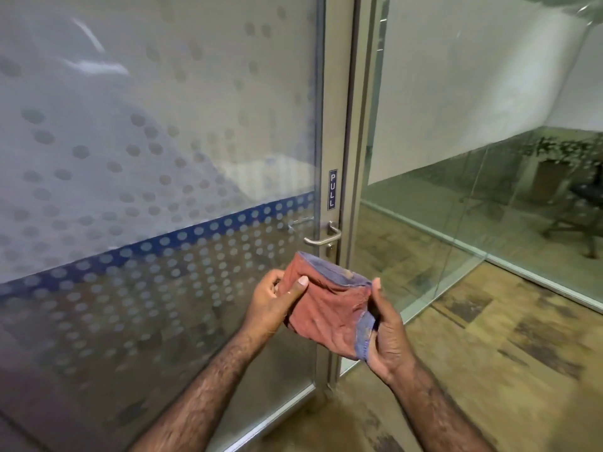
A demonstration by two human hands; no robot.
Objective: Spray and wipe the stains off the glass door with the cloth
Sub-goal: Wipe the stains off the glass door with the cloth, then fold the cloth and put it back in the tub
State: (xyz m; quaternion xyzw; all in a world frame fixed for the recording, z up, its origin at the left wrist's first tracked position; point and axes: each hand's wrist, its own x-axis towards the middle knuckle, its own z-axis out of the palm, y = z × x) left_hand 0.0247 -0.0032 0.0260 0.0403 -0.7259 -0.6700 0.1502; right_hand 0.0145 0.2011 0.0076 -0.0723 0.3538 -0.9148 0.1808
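The cloth is held in front of the door, low and just below the handle, apart from the glass. It is a faded red-orange, folded into a thick bundle, with a blue-grey edge running along its top fold and down its right side. The fabric is creased and looks worn, with a few darker specks near the top edge.

The left hand grips the cloth's left end, thumb pressed over the front and fingers curled behind. The right hand holds the right end, thumb up along the blue edge and fingers wrapped under the bundle. Both grips are clenched on the cloth.

The door is frosted glass patterned with grey dots and crossed by a slanting blue band. Its metal frame carries a small "PULL" label above the handle. To the right, clear glass panels show a room with a dark chair. The floor is tan with dark patches.
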